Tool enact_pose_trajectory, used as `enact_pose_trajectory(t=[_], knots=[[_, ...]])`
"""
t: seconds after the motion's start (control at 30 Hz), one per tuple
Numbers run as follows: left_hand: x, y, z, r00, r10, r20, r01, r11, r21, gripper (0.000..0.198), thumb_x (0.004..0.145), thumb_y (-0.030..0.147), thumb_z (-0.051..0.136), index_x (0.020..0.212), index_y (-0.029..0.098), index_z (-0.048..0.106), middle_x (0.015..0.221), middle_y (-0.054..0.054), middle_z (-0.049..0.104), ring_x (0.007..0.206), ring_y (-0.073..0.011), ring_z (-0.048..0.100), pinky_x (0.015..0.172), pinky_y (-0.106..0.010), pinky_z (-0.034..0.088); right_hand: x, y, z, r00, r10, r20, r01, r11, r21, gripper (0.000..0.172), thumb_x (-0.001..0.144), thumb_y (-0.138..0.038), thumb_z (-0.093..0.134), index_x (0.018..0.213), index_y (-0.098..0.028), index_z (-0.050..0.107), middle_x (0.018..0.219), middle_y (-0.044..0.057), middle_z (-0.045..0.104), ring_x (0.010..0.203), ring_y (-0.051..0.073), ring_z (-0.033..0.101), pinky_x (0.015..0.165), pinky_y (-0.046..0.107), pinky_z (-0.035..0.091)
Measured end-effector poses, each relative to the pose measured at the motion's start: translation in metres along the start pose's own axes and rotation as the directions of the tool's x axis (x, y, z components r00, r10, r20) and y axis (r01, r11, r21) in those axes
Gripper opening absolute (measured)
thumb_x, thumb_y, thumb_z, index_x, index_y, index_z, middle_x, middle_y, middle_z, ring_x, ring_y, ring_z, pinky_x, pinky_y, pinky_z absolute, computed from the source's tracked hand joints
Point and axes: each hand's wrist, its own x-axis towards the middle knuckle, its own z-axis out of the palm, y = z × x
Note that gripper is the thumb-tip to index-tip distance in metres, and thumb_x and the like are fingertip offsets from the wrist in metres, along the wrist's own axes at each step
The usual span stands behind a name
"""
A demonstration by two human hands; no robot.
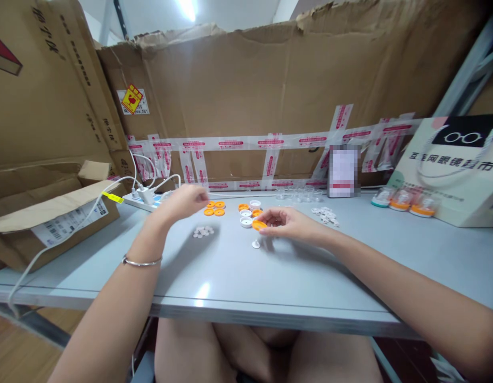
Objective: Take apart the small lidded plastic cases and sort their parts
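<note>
Well, a huge brown cardboard box [230,90] stands behind the table like a wall, with white and pink tape along its lower part, and a bright ceiling light [187,8] shines above it. The table [222,282] is wide, smooth and gray, and it shines near the front edge. On the left, an open cardboard box [15,239] sits on it, and on the right stands a big paper bag [446,175] with glasses drawn on it. A phone [343,173] leans upright near the back, its screen blurred. Near the open box lies a white power strip [140,201] with cords, and the left arm and hand hide part of it. Three clear cups with colored bottoms [404,202] sit in front of the bag, and more clear cups [298,194] stand in a row at the back. The right hand [284,221] pinches an orange lid [259,226] just beside a group of white and orange caps [245,222], and its fingers cover some of that spot. The left hand [190,199] is up with bent fingers, too blurry to tell if it holds anything. Near it are four orange rings [213,211]. Little white discs [203,232] lie in front of those, flat white bits [325,216] lie over on the right, and one tiny white piece [255,244] sits alone just below the orange lid.
</note>
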Motion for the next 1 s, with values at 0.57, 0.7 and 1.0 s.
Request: enact_pose_trajectory(t=[0.57, 0.7, 1.0], knots=[[0.021, -0.008, 0.030, 0.993, 0.111, -0.041, -0.113, 0.992, -0.052, 0.010, 0.072, 0.016, 0.055, 0.073, 0.013, 0.064, 0.072, -0.004, 0.063, 0.065, -0.0114, 0.055, 0.060, -0.020, 0.040, 0.001, -0.001, -0.001, 0.989, 0.053, -0.136, -0.022, 0.975, 0.222, 0.040, 0.068, -0.039, 0.065, 0.101, -0.016, 0.061, 0.104, 0.008, 0.064, 0.083, 0.015, 0.060, 0.079, 0.030, 0.045], [0.027, -0.035, 0.037, 0.996, -0.042, 0.074, 0.033, 0.992, 0.118, 0.012, 0.066, 0.011, 0.053, 0.070, 0.013, 0.064, 0.072, -0.005, 0.064, 0.065, -0.0126, 0.054, 0.058, -0.020, 0.038, 0.001, -0.004, -0.002, 0.988, 0.069, -0.137, -0.045, 0.984, 0.170, 0.037, 0.069, -0.038, 0.064, 0.098, -0.015, 0.063, 0.102, 0.008, 0.065, 0.084, 0.015, 0.060, 0.078, 0.028, 0.045], [0.030, -0.041, 0.046, 0.987, -0.081, 0.138, 0.060, 0.987, 0.149, 0.015, 0.063, 0.011, 0.053, 0.070, 0.015, 0.066, 0.070, -0.004, 0.064, 0.062, -0.0126, 0.054, 0.055, -0.020, 0.036, 0.001, -0.002, -0.015, 0.979, 0.022, -0.204, -0.019, 1.000, 0.017, 0.034, 0.071, -0.040, 0.060, 0.095, -0.016, 0.063, 0.093, 0.006, 0.066, 0.084, 0.017, 0.058, 0.080, 0.032, 0.044]])
